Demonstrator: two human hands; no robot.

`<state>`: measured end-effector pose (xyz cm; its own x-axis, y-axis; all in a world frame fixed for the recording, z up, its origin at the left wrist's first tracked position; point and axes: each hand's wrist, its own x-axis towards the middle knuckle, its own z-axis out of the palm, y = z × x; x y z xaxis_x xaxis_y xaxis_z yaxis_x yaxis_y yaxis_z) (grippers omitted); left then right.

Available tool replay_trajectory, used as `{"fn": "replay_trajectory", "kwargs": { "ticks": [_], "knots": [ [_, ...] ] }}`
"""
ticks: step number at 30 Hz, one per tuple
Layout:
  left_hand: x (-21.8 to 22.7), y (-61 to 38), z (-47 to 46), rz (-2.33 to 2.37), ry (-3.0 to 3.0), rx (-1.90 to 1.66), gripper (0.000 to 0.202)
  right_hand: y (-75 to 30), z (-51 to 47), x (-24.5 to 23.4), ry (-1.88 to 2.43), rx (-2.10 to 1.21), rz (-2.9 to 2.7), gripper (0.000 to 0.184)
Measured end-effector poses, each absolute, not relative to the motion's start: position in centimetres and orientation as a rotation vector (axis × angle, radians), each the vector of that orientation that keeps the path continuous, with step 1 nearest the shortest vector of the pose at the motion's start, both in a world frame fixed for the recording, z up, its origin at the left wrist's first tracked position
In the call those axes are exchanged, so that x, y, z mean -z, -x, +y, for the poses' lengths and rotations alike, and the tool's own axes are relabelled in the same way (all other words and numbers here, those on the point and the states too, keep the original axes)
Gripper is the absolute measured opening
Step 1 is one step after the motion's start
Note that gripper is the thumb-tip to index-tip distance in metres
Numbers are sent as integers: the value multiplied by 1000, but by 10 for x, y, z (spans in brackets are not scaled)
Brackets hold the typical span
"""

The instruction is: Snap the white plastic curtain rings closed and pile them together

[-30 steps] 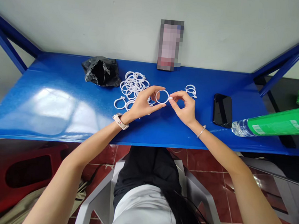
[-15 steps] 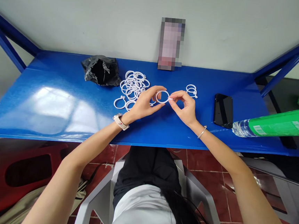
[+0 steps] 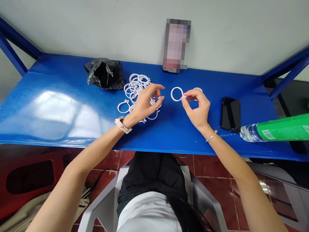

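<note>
Between the thumb and fingers of my right hand [image 3: 197, 107] a white plastic ring [image 3: 177, 94] is pinched by its small tab, its loop pointing left above the table. My left hand [image 3: 148, 101] is apart from that ring, thumb and fingers spread with nothing between them. It hovers over the right side of a pile of white rings [image 3: 135, 86] and hides part of it. Just behind my right hand, other white rings [image 3: 198, 89] lie on the table, mostly covered by my fingers.
The blue table [image 3: 64, 101] meets a pale wall. An open black plastic bag [image 3: 104, 73] stands left of the pile. A pixelated phone [image 3: 176, 45] leans on the wall. At right are a black phone [image 3: 230, 114] and a bottle with a green label [image 3: 291, 126].
My left hand has let go of the ring and moved slightly left. My right hand has carried the ring to the right, toward the smaller group of rings.
</note>
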<state>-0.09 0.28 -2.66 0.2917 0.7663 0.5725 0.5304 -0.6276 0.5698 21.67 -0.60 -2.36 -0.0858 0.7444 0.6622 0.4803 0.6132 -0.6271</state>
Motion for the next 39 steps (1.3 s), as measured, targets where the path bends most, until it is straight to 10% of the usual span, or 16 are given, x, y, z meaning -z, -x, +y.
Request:
{"fn": "replay_trajectory", "kwargs": {
  "ticks": [23,39],
  "knots": [
    [29,12,11,1398,-2758,-383,26,-282,34,11,2097,77,-1993,18],
    [25,6,5,1144,-2728,-661,35,-254,21,9,1408,-246,-2146,18]
  ]
}}
